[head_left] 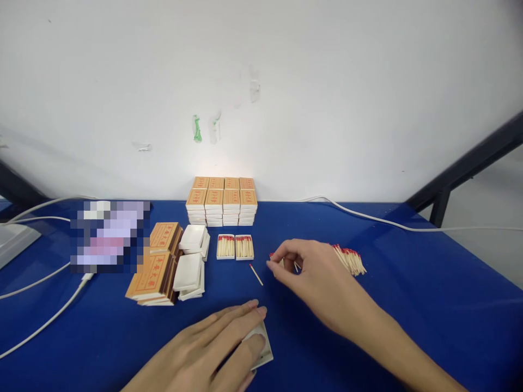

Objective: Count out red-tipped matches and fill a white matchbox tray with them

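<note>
My left hand [223,343] rests over an empty white matchbox tray [265,354] at the front of the table, its fingers curled on it and hiding much of it. Thumb and forefinger of my right hand [314,277] come together in a pinch around a few red-tipped matches [281,262], partly hidden by the fingers. Just beyond that hand lies a heap of matches [351,260]. A single loose match [256,274] lies on the table between my hands. Two trays filled with matches, a left one [225,247] and a right one [244,247], stand side by side farther back.
Orange matchboxes [223,198] are stacked against the wall. To the left are piled orange matchbox sleeves [155,272] and empty white trays [188,272]. A blurred-out object [110,234] and white cables [44,332] lie farther left on the blue table [408,305].
</note>
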The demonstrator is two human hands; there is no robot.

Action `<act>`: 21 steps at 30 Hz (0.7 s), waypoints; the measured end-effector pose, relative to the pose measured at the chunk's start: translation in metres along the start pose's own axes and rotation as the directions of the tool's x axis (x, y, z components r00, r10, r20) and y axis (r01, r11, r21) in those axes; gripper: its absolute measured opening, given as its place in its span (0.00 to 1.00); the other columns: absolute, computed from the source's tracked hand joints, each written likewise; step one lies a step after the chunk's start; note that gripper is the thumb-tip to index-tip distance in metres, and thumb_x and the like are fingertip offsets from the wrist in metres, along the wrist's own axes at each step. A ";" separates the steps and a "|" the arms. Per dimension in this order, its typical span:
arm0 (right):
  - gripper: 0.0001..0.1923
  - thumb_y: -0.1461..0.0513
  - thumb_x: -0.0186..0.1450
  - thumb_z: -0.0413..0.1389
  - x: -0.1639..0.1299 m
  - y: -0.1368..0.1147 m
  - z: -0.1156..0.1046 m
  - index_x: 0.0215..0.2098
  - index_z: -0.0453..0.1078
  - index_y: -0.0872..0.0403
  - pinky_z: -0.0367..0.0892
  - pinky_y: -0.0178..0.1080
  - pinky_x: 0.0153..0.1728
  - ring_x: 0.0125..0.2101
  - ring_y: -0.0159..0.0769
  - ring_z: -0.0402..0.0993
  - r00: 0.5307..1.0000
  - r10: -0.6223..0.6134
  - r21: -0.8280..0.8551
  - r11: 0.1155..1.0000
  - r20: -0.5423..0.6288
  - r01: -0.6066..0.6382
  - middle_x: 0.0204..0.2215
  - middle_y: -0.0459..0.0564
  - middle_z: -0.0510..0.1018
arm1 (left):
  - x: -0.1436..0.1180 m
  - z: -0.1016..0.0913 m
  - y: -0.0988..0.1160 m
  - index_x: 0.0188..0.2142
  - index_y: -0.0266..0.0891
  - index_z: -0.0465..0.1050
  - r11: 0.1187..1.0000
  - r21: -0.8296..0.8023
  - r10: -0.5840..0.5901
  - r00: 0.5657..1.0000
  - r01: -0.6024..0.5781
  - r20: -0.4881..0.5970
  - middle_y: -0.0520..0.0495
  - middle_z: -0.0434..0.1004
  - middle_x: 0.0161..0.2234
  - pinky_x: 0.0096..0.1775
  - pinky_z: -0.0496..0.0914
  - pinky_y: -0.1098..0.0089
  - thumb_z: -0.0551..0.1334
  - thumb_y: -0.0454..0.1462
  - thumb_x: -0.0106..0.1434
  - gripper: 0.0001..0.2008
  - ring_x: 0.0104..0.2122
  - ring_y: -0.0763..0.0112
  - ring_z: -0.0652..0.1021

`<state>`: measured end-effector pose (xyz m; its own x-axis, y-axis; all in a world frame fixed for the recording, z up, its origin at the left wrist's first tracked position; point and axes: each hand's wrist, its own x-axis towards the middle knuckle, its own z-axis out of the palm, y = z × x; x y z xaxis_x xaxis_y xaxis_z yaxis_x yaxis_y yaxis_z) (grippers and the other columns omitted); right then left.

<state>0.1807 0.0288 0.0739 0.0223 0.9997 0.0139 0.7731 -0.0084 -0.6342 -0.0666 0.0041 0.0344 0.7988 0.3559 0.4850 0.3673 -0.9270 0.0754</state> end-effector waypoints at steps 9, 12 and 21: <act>0.11 0.68 0.70 0.60 -0.009 -0.010 0.030 0.29 0.72 0.51 0.63 0.40 0.33 0.32 0.38 0.73 0.996 -0.067 -0.190 0.979 0.057 0.077 0.31 0.47 0.79 | -0.005 0.001 -0.002 0.54 0.39 0.83 1.000 0.027 -0.005 1.000 0.006 -0.009 0.47 0.85 0.60 0.61 0.76 0.69 0.51 0.32 0.83 0.19 0.57 0.67 0.85; 0.12 0.67 0.68 0.61 -0.008 -0.006 0.019 0.27 0.72 0.50 0.63 0.40 0.33 0.30 0.37 0.73 0.999 -0.033 -0.101 0.994 0.040 0.037 0.26 0.44 0.78 | -0.001 0.001 -0.002 0.54 0.39 0.83 1.000 0.025 0.004 1.000 -0.004 -0.010 0.48 0.84 0.60 0.61 0.77 0.70 0.51 0.32 0.83 0.19 0.57 0.68 0.85; 0.10 0.59 0.66 0.64 0.000 0.010 -0.008 0.25 0.78 0.48 0.57 0.41 0.27 0.22 0.33 0.69 0.982 0.163 -0.022 0.986 -0.097 -0.166 0.20 0.40 0.77 | 0.000 -0.002 0.000 0.52 0.39 0.82 1.000 -0.011 -0.017 0.999 0.017 -0.027 0.48 0.85 0.59 0.64 0.73 0.72 0.52 0.32 0.83 0.18 0.60 0.70 0.83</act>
<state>0.1932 0.0289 0.0736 0.2088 0.9778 -0.0149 0.7725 -0.1743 -0.6107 -0.0676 0.0035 0.0362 0.7792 0.3688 0.5068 0.3754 -0.9221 0.0937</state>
